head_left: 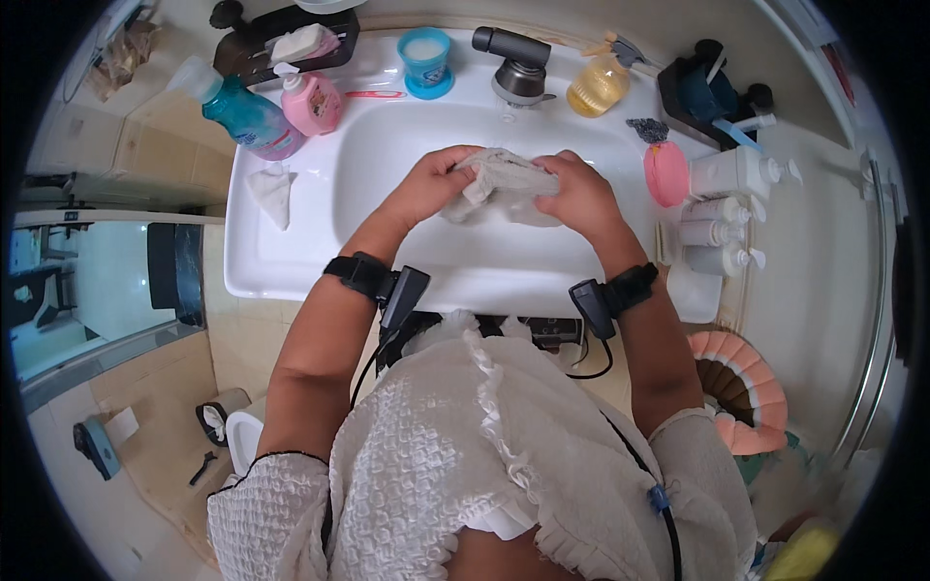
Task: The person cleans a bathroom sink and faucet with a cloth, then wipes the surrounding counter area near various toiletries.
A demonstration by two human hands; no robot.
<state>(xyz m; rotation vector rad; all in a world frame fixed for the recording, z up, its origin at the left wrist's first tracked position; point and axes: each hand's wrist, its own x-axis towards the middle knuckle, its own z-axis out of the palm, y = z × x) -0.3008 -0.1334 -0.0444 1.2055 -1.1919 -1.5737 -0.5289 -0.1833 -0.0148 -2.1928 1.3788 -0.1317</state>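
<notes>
Over the basin of the white sink point(387, 263), both hands grip a bunched whitish cloth point(509, 176). My left hand point(433, 184) pinches the cloth's left end between thumb and fingers. On the other end, my right hand point(584, 197) is closed, thumb toward me. Part of the cloth hangs below the hands toward the basin. Just behind it stands the dark faucet point(520, 73), its spout above the basin. Whether water is running is hard to make out.
Left on the rim are a folded white cloth point(272, 197), a teal bottle point(250, 118), a pink pump bottle point(311, 104) and a blue cup point(426, 65). To the right are a yellow spray bottle point(599, 85), a pink oval item point(666, 174) and several white pump bottles point(722, 174).
</notes>
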